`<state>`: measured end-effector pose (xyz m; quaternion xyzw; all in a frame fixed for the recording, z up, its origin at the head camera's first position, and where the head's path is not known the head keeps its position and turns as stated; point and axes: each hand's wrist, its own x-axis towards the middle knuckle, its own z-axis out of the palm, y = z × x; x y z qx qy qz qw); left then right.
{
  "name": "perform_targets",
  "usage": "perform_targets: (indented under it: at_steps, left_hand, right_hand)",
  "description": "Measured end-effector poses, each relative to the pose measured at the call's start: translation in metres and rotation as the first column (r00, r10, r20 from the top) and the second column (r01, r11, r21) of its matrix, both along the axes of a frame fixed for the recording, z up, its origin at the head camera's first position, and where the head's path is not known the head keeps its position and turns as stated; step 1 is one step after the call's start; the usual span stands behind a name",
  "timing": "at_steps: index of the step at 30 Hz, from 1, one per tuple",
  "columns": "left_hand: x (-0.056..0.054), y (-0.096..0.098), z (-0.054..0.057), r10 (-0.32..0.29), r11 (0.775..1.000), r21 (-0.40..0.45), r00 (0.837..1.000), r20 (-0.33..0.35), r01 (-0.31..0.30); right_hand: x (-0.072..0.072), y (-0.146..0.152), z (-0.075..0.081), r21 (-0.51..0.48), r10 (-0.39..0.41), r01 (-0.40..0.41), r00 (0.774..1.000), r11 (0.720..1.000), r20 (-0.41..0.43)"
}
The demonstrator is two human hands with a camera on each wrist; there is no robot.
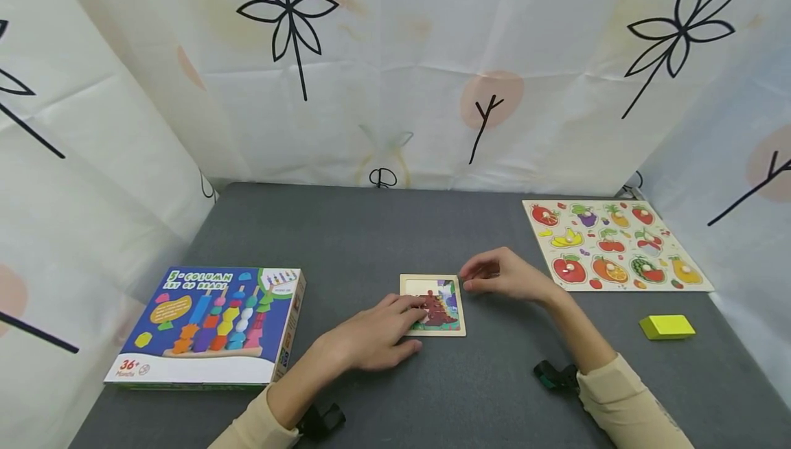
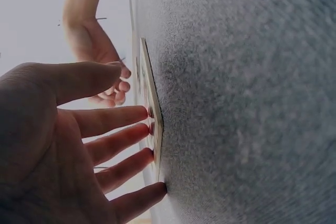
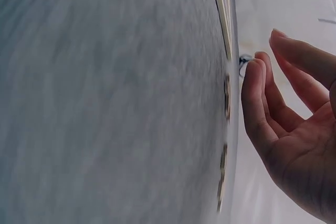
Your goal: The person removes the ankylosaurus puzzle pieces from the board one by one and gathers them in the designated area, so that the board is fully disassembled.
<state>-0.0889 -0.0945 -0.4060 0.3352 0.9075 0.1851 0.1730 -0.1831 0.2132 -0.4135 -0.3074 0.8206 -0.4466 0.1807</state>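
A small square jigsaw puzzle in a pale wooden frame lies on the grey table, with a reddish-brown figure in its picture. Part of its upper left is bare wood. My left hand reaches over the puzzle's left side, fingers spread and fairly straight, fingertips on it. In the left wrist view the little finger comes down beside the frame. Just off the puzzle's upper right corner, my right hand is raised with loosely bent fingers. Nothing shows between its thumb and fingers in the right wrist view.
A bead-set box lies at the left. At the back right is a fruit peg board, and a yellow block sits in front of it. Thin flat pieces show edge-on at table level. A patterned white cloth encloses the table.
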Motion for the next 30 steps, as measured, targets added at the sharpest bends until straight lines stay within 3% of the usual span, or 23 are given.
perform_targets:
  at_steps: [9,16,27,30]
  left_hand:
    - [0.004,0.006,-0.002,-0.044,0.999,-0.022,0.993,-0.109,0.041]
    - [0.006,0.011,-0.003,-0.093,0.996,-0.002,0.989,-0.114,0.094]
    - [0.005,0.011,-0.007,-0.092,0.994,-0.061,0.990,-0.104,0.086]
    - [0.005,0.011,-0.008,-0.091,0.994,-0.071,0.991,-0.102,0.084]
  right_hand:
    - [-0.001,-0.030,-0.001,0.052,0.063,-0.063,0.998,0.997,0.016]
    - [-0.001,-0.043,0.000,0.127,0.055,-0.053,0.998,0.990,-0.011]
    - [0.000,-0.048,0.001,0.209,0.036,-0.032,0.999,0.977,-0.016]
    - [0.002,-0.050,0.002,0.224,0.045,-0.032,0.998,0.974,-0.052]
